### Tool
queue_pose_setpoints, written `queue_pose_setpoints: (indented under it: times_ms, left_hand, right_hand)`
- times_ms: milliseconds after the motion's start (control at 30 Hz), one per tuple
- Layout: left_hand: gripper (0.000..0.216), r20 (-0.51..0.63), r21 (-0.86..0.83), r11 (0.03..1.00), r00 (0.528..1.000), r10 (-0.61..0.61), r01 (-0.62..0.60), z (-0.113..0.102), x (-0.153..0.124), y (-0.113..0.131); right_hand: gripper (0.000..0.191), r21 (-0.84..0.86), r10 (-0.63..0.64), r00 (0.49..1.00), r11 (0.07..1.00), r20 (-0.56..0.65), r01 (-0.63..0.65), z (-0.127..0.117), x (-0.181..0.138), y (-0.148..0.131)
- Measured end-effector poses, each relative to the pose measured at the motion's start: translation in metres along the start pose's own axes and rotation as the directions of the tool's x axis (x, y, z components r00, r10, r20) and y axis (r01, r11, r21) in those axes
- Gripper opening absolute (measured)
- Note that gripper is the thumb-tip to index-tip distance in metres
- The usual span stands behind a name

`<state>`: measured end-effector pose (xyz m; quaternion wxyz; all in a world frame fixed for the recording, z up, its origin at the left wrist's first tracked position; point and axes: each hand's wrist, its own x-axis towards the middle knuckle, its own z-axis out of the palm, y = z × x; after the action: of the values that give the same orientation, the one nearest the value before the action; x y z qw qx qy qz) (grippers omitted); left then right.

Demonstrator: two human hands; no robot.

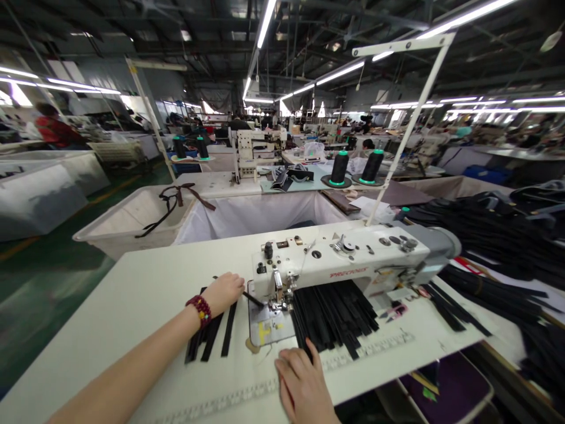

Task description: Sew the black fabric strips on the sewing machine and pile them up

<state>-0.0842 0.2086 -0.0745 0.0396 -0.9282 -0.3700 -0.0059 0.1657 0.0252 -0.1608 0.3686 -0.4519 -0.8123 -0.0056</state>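
Observation:
A white sewing machine (pixel 339 262) stands on the pale work table (pixel 132 288). My left hand (pixel 225 292), with a red bead bracelet at the wrist, reaches to the left of the needle; its fingers are closed on a thin black strip (pixel 251 298) that leads under the presser foot (pixel 279 303). Several black strips (pixel 212 335) lie flat under that wrist. My right hand (pixel 302 380) rests near the table's front edge, fingers together, touching the near ends of a fanned stack of black strips (pixel 333 315) under the machine arm.
A heap of black straps (pixel 494 235) fills the right side. Two black thread cones (pixel 355 168) stand behind on a rack with a white pole (pixel 408 132). A white bin (pixel 128 221) with dark straps sits at the back left. Other workstations and people are far behind.

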Motion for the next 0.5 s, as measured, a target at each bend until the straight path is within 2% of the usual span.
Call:
queue_pose_setpoints:
  times_ms: [100, 133, 167, 233, 300, 333, 367, 400, 433, 500]
  left_hand:
    - [0.032, 0.008, -0.095, 0.982, 0.986, -0.165, 0.165, -0.005, -0.045, 0.032]
    - [0.037, 0.032, -0.275, 0.932, 0.971, -0.237, 0.236, -0.003, -0.057, 0.047]
    - [0.039, 0.072, -0.462, 0.843, 0.960, -0.272, 0.274, 0.001, -0.066, 0.064]
    - [0.039, 0.199, -0.745, 0.573, 0.934, -0.298, 0.341, 0.014, -0.075, 0.097]
    - [0.048, 0.333, -0.856, 0.302, 0.895, -0.297, 0.419, 0.029, -0.075, 0.122]
    - [0.054, 0.375, -0.866, 0.219, 0.874, -0.310, 0.449, 0.037, -0.073, 0.130]
    - [0.058, 0.386, -0.868, 0.181, 0.857, -0.342, 0.463, 0.043, -0.071, 0.134]
    - [0.060, 0.355, -0.869, 0.197, 0.848, -0.393, 0.455, 0.048, -0.069, 0.135]
    - [0.058, 0.282, -0.864, 0.265, 0.847, -0.451, 0.429, 0.052, -0.068, 0.134]
    - [0.049, 0.052, -0.790, 0.509, 0.864, -0.500, 0.342, 0.056, -0.067, 0.126]
  right_hand:
    - [0.028, -0.039, -0.125, 0.992, 0.992, -0.021, 0.124, -0.004, 0.001, -0.005]
    - [0.029, -0.051, -0.198, 0.979, 0.979, -0.040, 0.196, -0.003, 0.002, -0.009]
    - [0.030, -0.055, -0.275, 0.959, 0.961, -0.066, 0.272, -0.002, 0.002, -0.014]
    - [0.030, -0.047, -0.387, 0.916, 0.922, -0.103, 0.384, 0.003, 0.004, -0.026]
    - [0.024, -0.008, -0.408, 0.910, 0.913, -0.078, 0.408, 0.007, 0.006, -0.035]
    - [0.020, 0.020, -0.391, 0.919, 0.920, -0.045, 0.392, 0.007, 0.007, -0.036]
    - [0.018, 0.050, -0.367, 0.930, 0.929, -0.010, 0.367, 0.006, 0.007, -0.035]
    - [0.018, 0.077, -0.340, 0.940, 0.938, 0.016, 0.338, 0.004, 0.006, -0.032]
    - [0.018, 0.095, -0.317, 0.948, 0.945, 0.030, 0.313, 0.001, 0.006, -0.027]
    - [0.022, 0.096, -0.269, 0.963, 0.959, 0.025, 0.266, -0.006, 0.002, -0.015]
